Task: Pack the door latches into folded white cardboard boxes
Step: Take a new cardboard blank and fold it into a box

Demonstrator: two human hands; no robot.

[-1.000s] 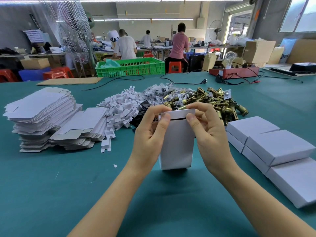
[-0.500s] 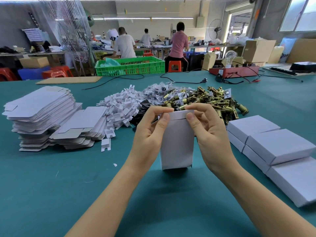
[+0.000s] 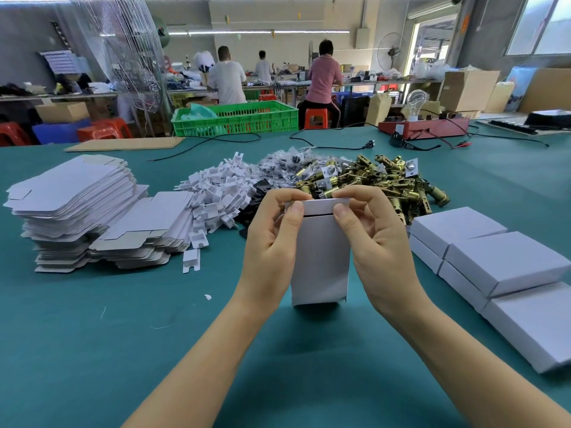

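Box (image 3: 319, 257) upright, both hands' (image 3: 375, 239) grip at flap edge, bare table (image 3: 92, 350) in front.

Bare table (image 3: 92, 350) nearest; flat blanks (image 3: 74, 208) left, latches (image 3: 386, 183) ahead, closed boxes (image 3: 500, 261) right

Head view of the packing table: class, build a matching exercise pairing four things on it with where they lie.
Things:
1. flat box blanks
2. brass door latches
3. closed white boxes
4. upright white box

Places:
A. between both hands
B. stacked at the table's left
C. heaped behind the hands
D. lined up at the right

Pairs: 1-B, 2-C, 3-D, 4-A
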